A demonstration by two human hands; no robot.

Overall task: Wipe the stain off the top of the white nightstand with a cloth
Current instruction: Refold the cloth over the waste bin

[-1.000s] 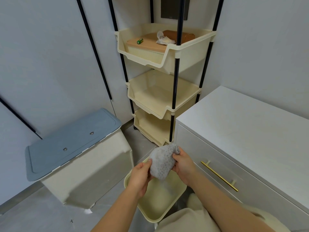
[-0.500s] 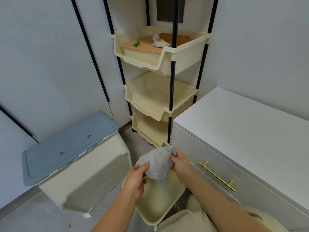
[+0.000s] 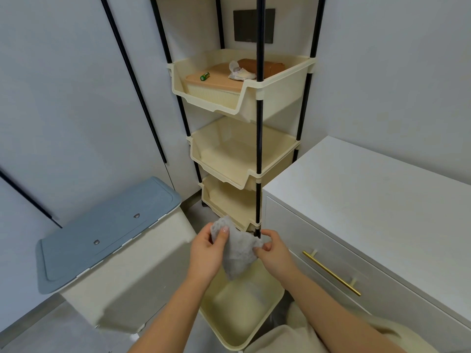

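Grey cloth (image 3: 237, 253), left hand (image 3: 206, 253), right hand (image 3: 274, 253) pinching

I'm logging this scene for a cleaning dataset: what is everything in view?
cloth: one, grey, held above the loose tray
nightstand: one, white, right
drawer handle: one, gold, nightstand front
rack: one, cream tiers on black poles, corner
loose tray: one, cream, below the hands
bin: one, cream with blue lid, left
battery: one, green, top tier
crumpled item: one, white, top tier
wall panel: one, dark, behind rack
left hand: one, grips cloth
right hand: one, pinches cloth
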